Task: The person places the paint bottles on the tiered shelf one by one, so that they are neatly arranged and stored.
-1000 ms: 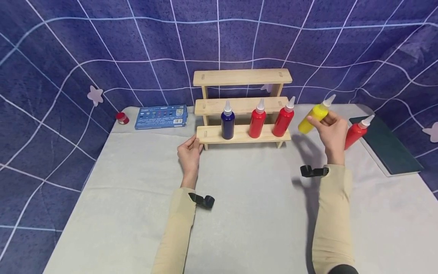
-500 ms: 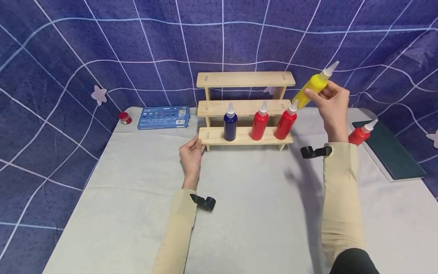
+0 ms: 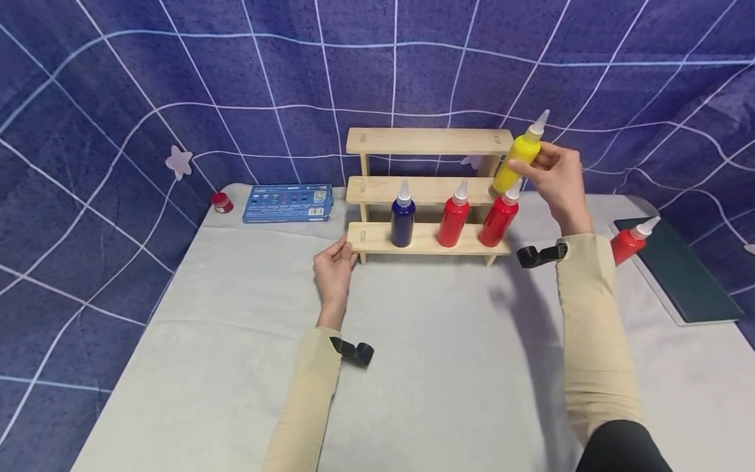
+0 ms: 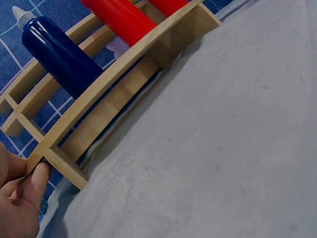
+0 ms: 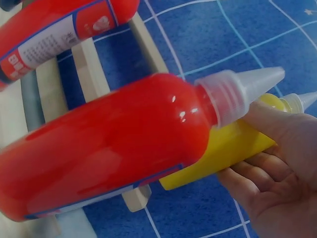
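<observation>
A three-tier wooden display rack [image 3: 430,195] stands at the back of the table. My left hand [image 3: 333,272] pinches the left end of its lowest tier, thumb below, as the left wrist view shows. In my right hand [image 3: 559,180] a yellow squeeze bottle [image 3: 519,157] leans, its nozzle up and to the right. Its base is at the right end of the middle tier; whether it touches the wood I cannot tell. On the lowest tier stand a blue bottle [image 3: 404,223] and two red bottles, one central [image 3: 453,223] and one rightmost [image 3: 499,221], partly in front of the yellow one.
Another red bottle [image 3: 628,244] stands at the right, partly behind my right sleeve, near a dark green book [image 3: 687,275]. A blue printed box [image 3: 288,203] lies left of the rack, beside a small red jar [image 3: 221,202]. A dark blue gridded cloth [image 3: 283,78] hangs behind.
My right hand has raised the yellow bottle from beside the rack and brought it left to the middle tier's right end. My left hand keeps its hold on the lowest tier.
</observation>
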Motion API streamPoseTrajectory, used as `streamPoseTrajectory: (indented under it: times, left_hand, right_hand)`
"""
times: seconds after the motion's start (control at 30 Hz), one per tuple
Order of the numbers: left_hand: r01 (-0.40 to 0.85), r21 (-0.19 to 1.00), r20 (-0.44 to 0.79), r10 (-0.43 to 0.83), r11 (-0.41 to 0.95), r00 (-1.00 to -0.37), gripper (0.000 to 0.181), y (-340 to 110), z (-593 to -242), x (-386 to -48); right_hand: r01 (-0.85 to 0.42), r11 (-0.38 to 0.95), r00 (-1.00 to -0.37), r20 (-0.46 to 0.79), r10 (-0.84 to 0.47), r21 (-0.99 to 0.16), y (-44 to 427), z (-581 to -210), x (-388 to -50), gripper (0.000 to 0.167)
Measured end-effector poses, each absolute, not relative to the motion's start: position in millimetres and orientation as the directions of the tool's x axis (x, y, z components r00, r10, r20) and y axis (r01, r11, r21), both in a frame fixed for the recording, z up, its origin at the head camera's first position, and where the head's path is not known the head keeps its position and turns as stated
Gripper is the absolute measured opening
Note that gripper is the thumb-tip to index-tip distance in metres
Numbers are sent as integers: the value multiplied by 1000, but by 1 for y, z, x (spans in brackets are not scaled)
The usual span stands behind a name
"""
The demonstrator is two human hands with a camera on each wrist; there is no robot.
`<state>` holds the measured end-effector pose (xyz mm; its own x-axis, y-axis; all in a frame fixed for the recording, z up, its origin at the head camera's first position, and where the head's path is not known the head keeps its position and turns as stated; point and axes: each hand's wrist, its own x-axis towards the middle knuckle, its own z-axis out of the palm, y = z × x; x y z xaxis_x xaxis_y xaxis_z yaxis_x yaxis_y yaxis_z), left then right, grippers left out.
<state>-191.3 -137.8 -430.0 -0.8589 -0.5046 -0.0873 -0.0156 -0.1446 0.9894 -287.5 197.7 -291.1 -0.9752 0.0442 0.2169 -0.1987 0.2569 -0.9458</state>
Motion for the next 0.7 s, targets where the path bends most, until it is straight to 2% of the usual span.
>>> streamPoseTrajectory:
  times: [0.23, 0.7]
  left_hand:
    - [3, 990, -70, -510, -141, -857, 27, -136, -430, -190]
    - [5, 992, -61, -510, -127, -858, 27, -136, -429, -190]
  right_hand:
    - [-183, 343, -982, 190, -14, -921, 197, -296, -296, 55]
    - [-199, 375, -980, 192, -57, -905, 196, -298, -302, 58]
